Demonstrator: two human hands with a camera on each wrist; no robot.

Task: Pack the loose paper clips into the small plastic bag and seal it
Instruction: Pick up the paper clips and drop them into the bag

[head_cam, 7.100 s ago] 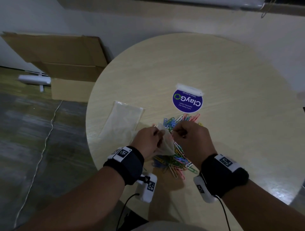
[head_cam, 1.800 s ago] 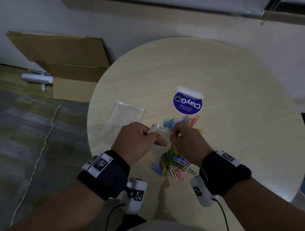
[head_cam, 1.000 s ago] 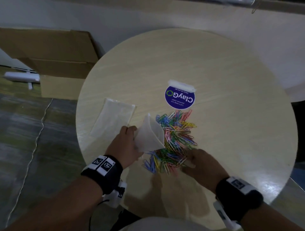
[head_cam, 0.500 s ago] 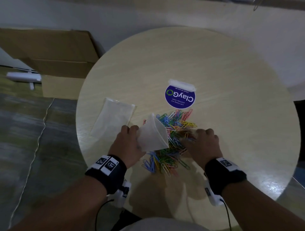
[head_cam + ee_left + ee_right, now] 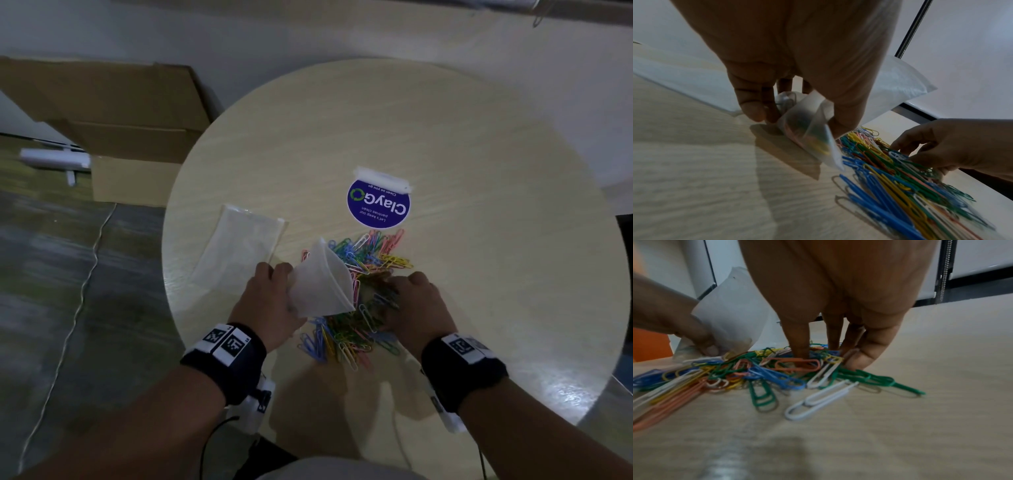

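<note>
A pile of coloured paper clips [image 5: 356, 322] [image 5: 890, 178] [image 5: 756, 369] lies on the round wooden table [image 5: 479, 274], near its front edge. My left hand [image 5: 267, 301] [image 5: 797, 120] pinches the small translucent plastic bag [image 5: 322, 287] [image 5: 809, 134] [image 5: 731, 313] by its bottom end. The bag's open mouth faces right, over the pile. A few clips show through the bag in the left wrist view. My right hand [image 5: 411, 301] [image 5: 920, 154] [image 5: 828, 358] is down on the right side of the pile, thumb and fingers closing round a bunch of clips.
A larger flat plastic bag [image 5: 239, 253] lies left of the pile. A round blue ClayGo sticker [image 5: 378, 205] is taped just beyond the clips. On the floor to the left are a cardboard box [image 5: 120, 120], a white object [image 5: 51, 159] and a thin cable [image 5: 82, 291].
My right hand let go of the bag mouth, dropped to the pile and now digs into the clips nearer the bag. My left hand keeps holding the bag, mouth turned right.
</note>
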